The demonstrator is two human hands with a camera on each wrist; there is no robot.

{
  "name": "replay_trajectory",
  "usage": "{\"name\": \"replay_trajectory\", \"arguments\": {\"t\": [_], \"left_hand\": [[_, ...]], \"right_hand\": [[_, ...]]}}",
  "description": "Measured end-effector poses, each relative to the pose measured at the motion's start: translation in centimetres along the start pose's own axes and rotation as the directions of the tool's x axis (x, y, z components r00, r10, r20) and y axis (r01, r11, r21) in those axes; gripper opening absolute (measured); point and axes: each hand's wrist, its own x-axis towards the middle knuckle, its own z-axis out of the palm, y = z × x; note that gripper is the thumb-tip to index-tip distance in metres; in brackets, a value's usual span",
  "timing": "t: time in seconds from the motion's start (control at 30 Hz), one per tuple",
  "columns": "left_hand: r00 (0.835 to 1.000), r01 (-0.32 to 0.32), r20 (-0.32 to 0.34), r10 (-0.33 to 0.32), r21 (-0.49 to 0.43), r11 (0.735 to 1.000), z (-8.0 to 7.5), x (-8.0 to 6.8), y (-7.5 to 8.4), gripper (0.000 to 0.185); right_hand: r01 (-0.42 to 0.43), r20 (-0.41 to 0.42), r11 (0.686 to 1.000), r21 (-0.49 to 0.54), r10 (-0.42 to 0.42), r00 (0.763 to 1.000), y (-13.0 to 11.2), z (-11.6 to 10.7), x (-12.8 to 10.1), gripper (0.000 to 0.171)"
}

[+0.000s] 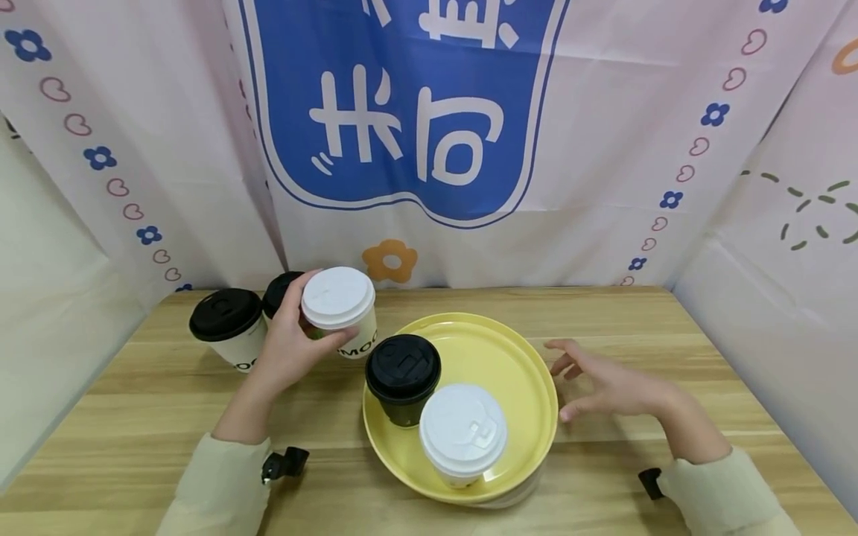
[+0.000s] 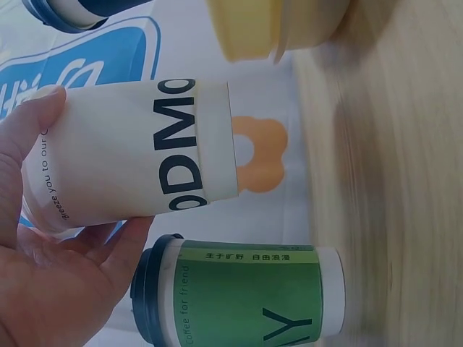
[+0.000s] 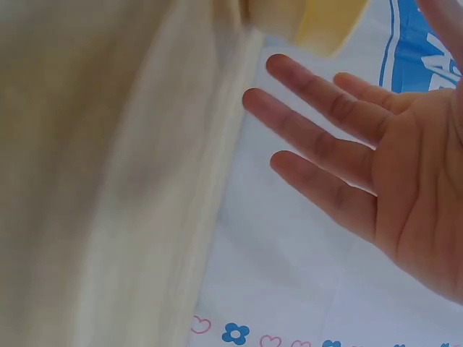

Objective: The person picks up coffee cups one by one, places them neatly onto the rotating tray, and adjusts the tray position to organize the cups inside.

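My left hand [image 1: 290,353] grips a white-lidded paper coffee cup [image 1: 340,298], thumb on one side and fingers on the other. The left wrist view shows this cup [image 2: 126,152] held off the wooden table, dark lettering near its base. A round yellow tray [image 1: 499,357] lies to its right. On the tray stand a black-lidded dark cup [image 1: 404,372] and another white-lidded cup [image 1: 462,432]. Beside the tray's right rim hovers my right hand [image 1: 613,383], fingers spread and holding nothing; its palm [image 3: 416,173] shows in the right wrist view.
Left of the gripping hand stands a black-lidded white cup [image 1: 231,327]. Another black lid [image 1: 278,292] shows partly behind the fingers. A green cup [image 2: 246,289] stands below the held one in the left wrist view. A printed cloth [image 1: 603,171] hangs behind the table.
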Motion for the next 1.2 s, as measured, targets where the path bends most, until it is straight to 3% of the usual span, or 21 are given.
{"name": "replay_trajectory", "arguments": {"t": [0.37,0.67,1.2], "left_hand": [[1.000,0.018,0.013,-0.018,0.005,1.000,-0.3,0.1,0.0,0.095],[1.000,0.007,0.007,-0.007,-0.018,1.000,-0.2,0.1,0.0,0.094],[0.999,0.027,0.039,-0.027,-0.022,0.999,0.1,0.2,-0.1,0.093]], "right_hand": [[0.042,-0.043,0.999,0.005,-0.041,0.998,1.1,-2.9,5.0,0.054],[0.058,-0.011,0.998,-0.007,-0.058,0.998,1.7,-3.4,7.8,0.053],[0.010,0.023,0.998,0.055,-0.011,1.000,1.8,-2.6,9.2,0.054]]}}
